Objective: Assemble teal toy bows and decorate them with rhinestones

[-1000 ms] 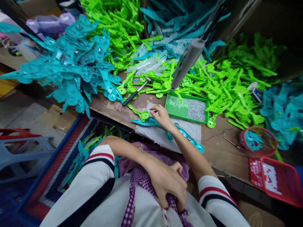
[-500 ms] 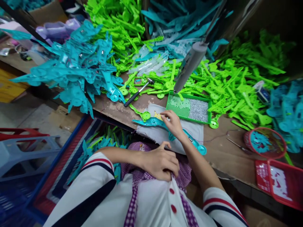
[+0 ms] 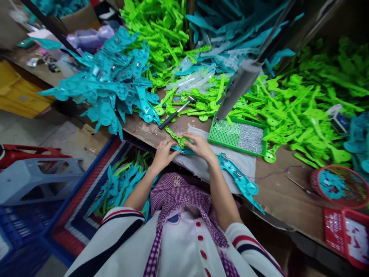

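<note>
A long teal plastic part [image 3: 238,177] lies on a white cloth [image 3: 245,161] at the near edge of the workbench. My right hand [image 3: 199,147] rests on its left end with fingers curled down onto it. My left hand [image 3: 163,153] grips the same end from the left, fingers closed on it. A green plastic piece [image 3: 179,139] lies just beyond my fingers. Behind the cloth sits a green tray [image 3: 225,132] holding small silver screws. A grey hanging tool [image 3: 238,86] points down at the tray's far left corner.
A pile of teal parts [image 3: 109,84] overhangs the bench at left, and green parts [image 3: 300,111] cover the right. A hammer [image 3: 177,111] lies in front of the piles. Red baskets [image 3: 336,184] sit at far right. A blue crate [image 3: 86,200] of parts stands below.
My left hand has come up from my lap to the teal part's end. My right hand shifted slightly toward it. The view has tilted and moved right.
</note>
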Tool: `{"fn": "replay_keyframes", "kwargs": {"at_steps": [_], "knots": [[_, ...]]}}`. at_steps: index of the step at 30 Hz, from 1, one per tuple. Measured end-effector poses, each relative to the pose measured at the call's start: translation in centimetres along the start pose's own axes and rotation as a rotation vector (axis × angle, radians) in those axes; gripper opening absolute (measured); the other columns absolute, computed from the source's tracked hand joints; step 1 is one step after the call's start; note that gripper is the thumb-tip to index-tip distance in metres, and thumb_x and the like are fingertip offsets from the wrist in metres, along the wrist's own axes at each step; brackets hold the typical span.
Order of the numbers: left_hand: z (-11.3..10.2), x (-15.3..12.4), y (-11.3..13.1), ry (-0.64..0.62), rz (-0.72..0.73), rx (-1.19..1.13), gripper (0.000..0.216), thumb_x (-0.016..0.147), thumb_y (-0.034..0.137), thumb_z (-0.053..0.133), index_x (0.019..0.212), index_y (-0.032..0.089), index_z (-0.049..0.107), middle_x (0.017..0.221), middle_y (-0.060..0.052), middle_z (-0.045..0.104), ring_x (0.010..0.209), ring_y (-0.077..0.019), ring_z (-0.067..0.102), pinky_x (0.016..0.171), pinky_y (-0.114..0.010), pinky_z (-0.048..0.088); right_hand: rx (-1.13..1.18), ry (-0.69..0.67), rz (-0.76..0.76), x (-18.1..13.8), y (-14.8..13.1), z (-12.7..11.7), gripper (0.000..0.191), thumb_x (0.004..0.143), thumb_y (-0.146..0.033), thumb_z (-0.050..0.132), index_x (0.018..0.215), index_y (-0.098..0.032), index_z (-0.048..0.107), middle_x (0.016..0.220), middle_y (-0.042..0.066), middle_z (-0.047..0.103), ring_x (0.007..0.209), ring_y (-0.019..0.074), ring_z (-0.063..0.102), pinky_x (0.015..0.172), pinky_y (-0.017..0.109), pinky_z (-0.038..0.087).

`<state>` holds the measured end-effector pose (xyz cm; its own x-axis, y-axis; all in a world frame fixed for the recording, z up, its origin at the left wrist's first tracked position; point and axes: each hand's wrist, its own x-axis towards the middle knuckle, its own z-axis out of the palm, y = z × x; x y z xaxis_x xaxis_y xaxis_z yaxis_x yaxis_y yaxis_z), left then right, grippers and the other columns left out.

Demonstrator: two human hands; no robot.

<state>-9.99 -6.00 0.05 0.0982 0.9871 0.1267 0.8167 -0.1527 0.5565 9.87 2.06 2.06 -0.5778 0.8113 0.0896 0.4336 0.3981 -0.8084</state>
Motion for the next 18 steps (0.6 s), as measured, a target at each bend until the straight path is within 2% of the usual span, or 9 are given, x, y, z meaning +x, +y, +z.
{"fn": "replay_keyframes", "kwargs": {"at_steps": [2, 5, 8, 10, 12, 15, 18], "knots": [[0.3, -0.1, -0.4, -0.010, 0.027, -0.063, 0.026, 0.090, 0.033, 0.070, 0.113, 0.021, 0.067, 0.115, -0.008, 0.069, 0.113, -0.0255, 0.059, 0.101, -0.040, 0.045, -0.020, -0.086, -0.001, -0.8, 2.0, 0.8, 0.035, 0.094, -0.026, 0.059, 0.128, -0.026, 0.068, 0.142, 0.008, 0.063, 0.132, 0.0238, 0.058, 0.114, 0.046, 0.043], [0.8, -0.2, -0.5, 0.004, 0.022, -0.121, 0.021, 0.089, 0.031, 0.071, 0.108, 0.021, 0.069, 0.108, -0.005, 0.072, 0.108, -0.0239, 0.062, 0.099, -0.040, 0.046, -0.063, -0.124, -0.047, -1.7, 3.6, 0.8, 0.033, 0.095, -0.026, 0.057, 0.127, -0.026, 0.068, 0.143, 0.009, 0.062, 0.133, 0.0236, 0.058, 0.114, 0.047, 0.042], [1.1, -0.1, -0.4, 0.001, 0.018, -0.165, 0.020, 0.086, 0.028, 0.075, 0.103, 0.021, 0.070, 0.105, -0.005, 0.073, 0.105, -0.0230, 0.064, 0.098, -0.039, 0.048, -0.122, -0.192, -0.073, -1.3, 3.5, 0.1, 0.032, 0.093, -0.029, 0.062, 0.123, -0.021, 0.067, 0.143, 0.012, 0.061, 0.132, 0.0253, 0.058, 0.113, 0.046, 0.042], [1.2, -0.1, -0.3, 0.008, 0.000, -0.189, 0.021, 0.084, 0.028, 0.077, 0.103, 0.020, 0.070, 0.104, -0.005, 0.074, 0.104, -0.0230, 0.065, 0.096, -0.038, 0.050, -0.167, -0.228, -0.038, -0.7, 3.0, -0.2, 0.034, 0.091, -0.030, 0.066, 0.123, -0.020, 0.065, 0.137, 0.012, 0.065, 0.126, 0.0269, 0.061, 0.113, 0.050, 0.040], [1.3, -0.3, -0.3, 0.025, -0.040, -0.207, 0.023, 0.082, 0.027, 0.079, 0.102, 0.020, 0.070, 0.103, -0.005, 0.074, 0.104, -0.0233, 0.065, 0.094, -0.038, 0.051, -0.212, -0.228, 0.024, -0.4, 2.6, -0.1, 0.038, 0.089, -0.030, 0.068, 0.126, -0.022, 0.061, 0.130, 0.011, 0.069, 0.121, 0.0281, 0.063, 0.115, 0.056, 0.034], [1.5, -0.7, 0.0, 0.028, -0.096, -0.237, 0.023, 0.079, 0.028, 0.081, 0.098, 0.021, 0.070, 0.100, -0.004, 0.074, 0.101, -0.0228, 0.066, 0.093, -0.037, 0.053, -0.230, -0.210, 0.069, -1.2, 2.5, 0.0, 0.042, 0.089, -0.031, 0.068, 0.129, -0.025, 0.058, 0.131, 0.010, 0.068, 0.120, 0.0291, 0.062, 0.117, 0.060, 0.025], [1.8, -1.4, 0.9, -0.059, -0.086, -0.309, 0.024, 0.078, 0.030, 0.081, 0.096, 0.020, 0.069, 0.097, -0.003, 0.074, 0.094, -0.0210, 0.068, 0.088, -0.035, 0.054, -0.154, -0.208, 0.079, -3.3, 2.8, -0.3, 0.047, 0.087, -0.032, 0.069, 0.131, -0.025, 0.056, 0.132, 0.010, 0.067, 0.121, 0.0287, 0.061, 0.113, 0.055, 0.031]]}}
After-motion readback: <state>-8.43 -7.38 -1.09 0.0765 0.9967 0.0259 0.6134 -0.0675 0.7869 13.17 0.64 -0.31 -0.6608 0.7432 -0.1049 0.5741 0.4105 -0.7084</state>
